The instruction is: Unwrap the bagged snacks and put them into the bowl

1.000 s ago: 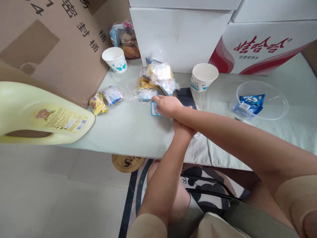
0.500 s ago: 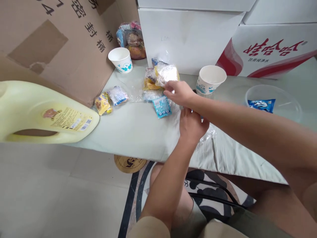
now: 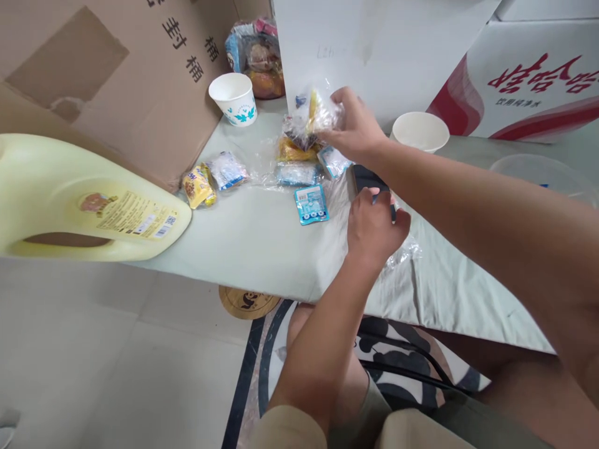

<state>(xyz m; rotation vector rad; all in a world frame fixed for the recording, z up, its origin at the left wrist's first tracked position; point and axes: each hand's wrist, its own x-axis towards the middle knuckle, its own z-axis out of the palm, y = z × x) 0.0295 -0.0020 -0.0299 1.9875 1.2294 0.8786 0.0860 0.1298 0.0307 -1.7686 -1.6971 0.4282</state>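
My right hand (image 3: 358, 128) is closed on a shiny clear-and-yellow snack packet (image 3: 322, 115), held over a small pile of wrapped snacks. Below it in the pile lie an orange-yellow packet (image 3: 292, 151) and a blue-and-white packet (image 3: 298, 173). A second white-and-blue packet (image 3: 334, 161) leans beside them. My left hand (image 3: 377, 227) is curled just in front of a dark flat object (image 3: 369, 179) resembling a phone; what its fingers hold is hidden. Crumpled clear plastic (image 3: 407, 252) pokes out beside this hand. A light-blue sachet (image 3: 311, 204) lies flat to its left.
A yellow jug (image 3: 93, 206) lies along the left, near a brown carton (image 3: 154, 112). Paper cups stand at the back left (image 3: 234, 100) and back right (image 3: 418, 131). White boxes (image 3: 374, 56) line the rear. A clear round lid or bowl (image 3: 538, 168) sits far right.
My right hand has moved up and back, raising the shiny packet off the pile. A white-and-blue packet and the dark flat object now show. My left hand has moved slightly right in view.
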